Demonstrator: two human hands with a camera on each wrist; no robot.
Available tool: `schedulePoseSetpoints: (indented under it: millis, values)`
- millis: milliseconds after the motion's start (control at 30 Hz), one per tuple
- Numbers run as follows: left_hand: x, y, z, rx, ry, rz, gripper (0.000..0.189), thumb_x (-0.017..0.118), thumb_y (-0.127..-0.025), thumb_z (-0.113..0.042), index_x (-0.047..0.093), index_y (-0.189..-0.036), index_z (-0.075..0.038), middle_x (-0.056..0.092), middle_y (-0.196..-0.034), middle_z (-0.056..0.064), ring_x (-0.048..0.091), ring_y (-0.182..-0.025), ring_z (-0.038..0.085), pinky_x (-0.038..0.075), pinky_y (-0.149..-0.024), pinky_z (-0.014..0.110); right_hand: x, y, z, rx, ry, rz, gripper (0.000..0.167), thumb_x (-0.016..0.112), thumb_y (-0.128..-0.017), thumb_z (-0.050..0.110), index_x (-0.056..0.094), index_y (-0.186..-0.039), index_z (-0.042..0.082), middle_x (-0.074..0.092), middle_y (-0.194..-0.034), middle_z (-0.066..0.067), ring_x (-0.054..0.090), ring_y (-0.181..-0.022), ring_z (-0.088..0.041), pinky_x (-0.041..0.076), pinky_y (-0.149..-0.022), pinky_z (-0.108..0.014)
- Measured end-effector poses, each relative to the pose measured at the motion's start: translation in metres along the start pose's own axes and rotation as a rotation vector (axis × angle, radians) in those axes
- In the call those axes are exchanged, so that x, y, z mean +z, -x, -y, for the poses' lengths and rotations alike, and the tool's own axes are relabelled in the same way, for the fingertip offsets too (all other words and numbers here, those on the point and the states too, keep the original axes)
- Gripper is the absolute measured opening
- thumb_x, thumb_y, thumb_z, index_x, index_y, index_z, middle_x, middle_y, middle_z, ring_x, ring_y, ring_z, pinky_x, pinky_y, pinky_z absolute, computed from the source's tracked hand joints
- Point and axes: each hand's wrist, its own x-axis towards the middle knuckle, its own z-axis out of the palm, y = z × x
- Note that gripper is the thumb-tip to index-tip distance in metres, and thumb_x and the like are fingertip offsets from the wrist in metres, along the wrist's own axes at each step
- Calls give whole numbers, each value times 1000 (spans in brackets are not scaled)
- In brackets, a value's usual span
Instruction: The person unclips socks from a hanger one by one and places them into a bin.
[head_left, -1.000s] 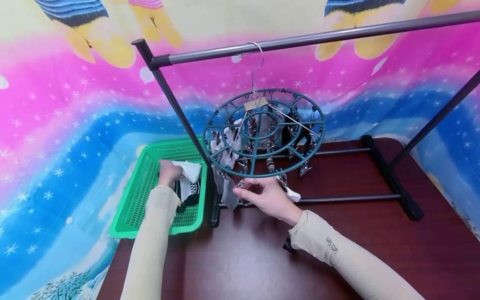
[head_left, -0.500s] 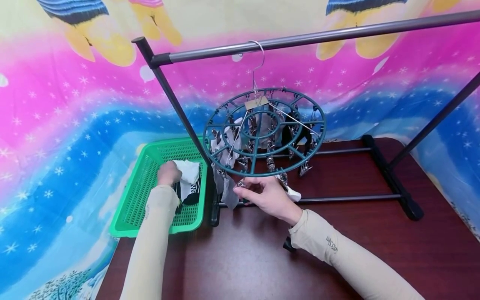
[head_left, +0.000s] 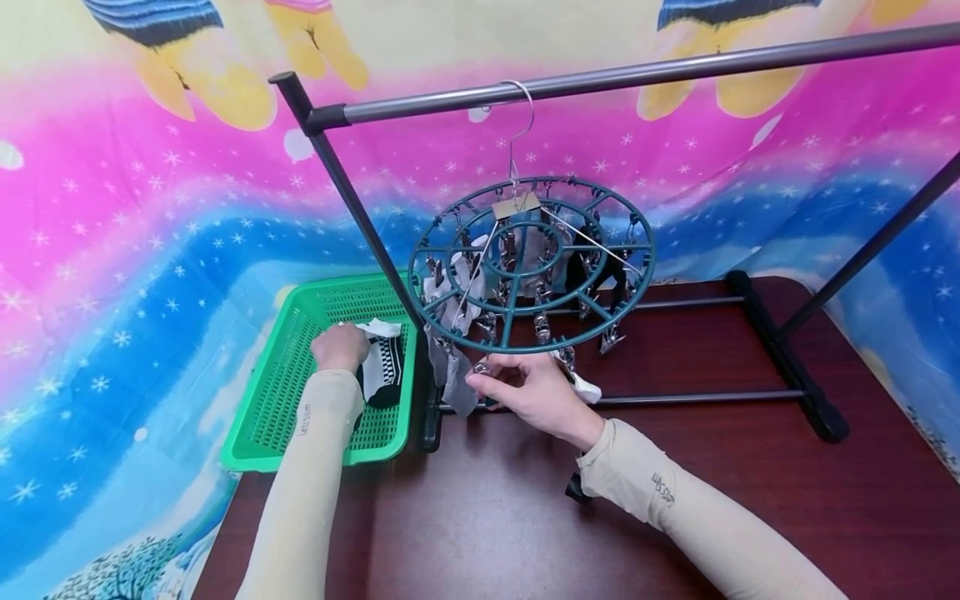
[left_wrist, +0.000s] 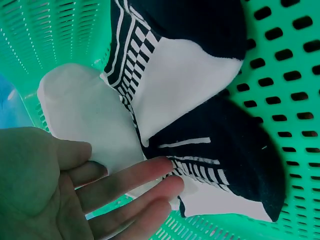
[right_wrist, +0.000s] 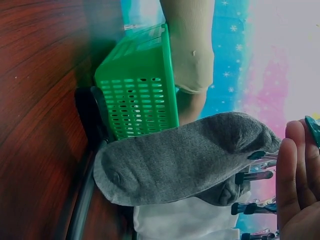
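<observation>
1. Head: the left hand reaches into the green basket, over checked socks; the right hand pinches a clip under the hanger.
2. Left wrist: fingers spread, fairly straight, touching the socks. These look soft, light, floppy; best pinched by the cuff.
3. Right wrist: that hand is cut off, its grip unclear; a grey sock hangs beside it.

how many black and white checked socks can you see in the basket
2 in the left wrist view: an upper sock and a lower sock nearer the left hand; others may be hidden underneath.
</observation>
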Motion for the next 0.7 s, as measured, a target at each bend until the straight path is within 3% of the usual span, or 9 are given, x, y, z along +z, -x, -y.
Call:
schedulePoseSetpoints:
  millis: [100, 200, 267, 333, 467, 567, 700]
  values:
    - [0, 1, 1, 26, -53, 69, 36, 41, -107, -22, 69, -96, -2, 69, -94, 18, 60, -80, 28, 50, -74, 45, 0, 0, 0, 1, 6, 0, 18, 74, -97, 29, 78, -105, 13, 75, -93, -4, 72, -87, -32, 63, -78, -40]
    - [0, 3, 2, 71, -107, 118, 26, 54, -103, -22, 74, -104, -6, 71, -95, 14, 61, -83, 27, 49, -81, 47, -1, 0, 0, 1, 3, -1, 18, 75, -97, 29, 78, -105, 13, 76, -94, -5, 72, -88, -32, 63, -77, -38]
    - [0, 3, 3, 104, -124, 104, 22, 66, -98, -21, 75, -113, -8, 72, -106, 16, 63, -91, 31, 51, -85, 50, -1, 0, -1, -1, 4, -1, 18, 75, -97, 29, 78, -105, 13, 75, -94, -5, 72, -88, -32, 63, -77, -38]
    - [1, 3, 4, 136, -110, 72, 33, 73, -93, -19, 72, -123, -8, 67, -122, 20, 62, -105, 37, 53, -89, 54, 0, -1, -1, -1, 1, 0, 19, 75, -97, 29, 78, -105, 12, 75, -94, -5, 71, -87, -30, 64, -77, -38]
    - [2, 1, 6, 194, -18, 57, 45, 68, -94, -17, 60, -136, -4, 56, -141, 27, 57, -122, 48, 52, -95, 62, 0, -1, -1, 5, 3, -1, 19, 75, -97, 29, 78, -106, 13, 75, -94, -5, 71, -85, -23, 63, -77, -37]
    - [2, 1, 7, 220, 34, 161, 56, 57, -101, -26, 47, -153, -10, 47, -154, 28, 49, -138, 48, 44, -107, 65, 1, -1, -1, 6, 8, -1, 19, 75, -97, 29, 78, -106, 13, 75, -93, -5, 71, -85, -21, 63, -77, -36]
    - [1, 2, 5, 209, 55, 321, 65, 43, -108, -47, 25, -165, -22, 18, -169, 27, 20, -154, 51, 24, -120, 69, 1, -1, 0, 6, 13, 0, 19, 75, -97, 30, 78, -106, 13, 75, -93, -4, 71, -85, -21, 63, -77, -35]
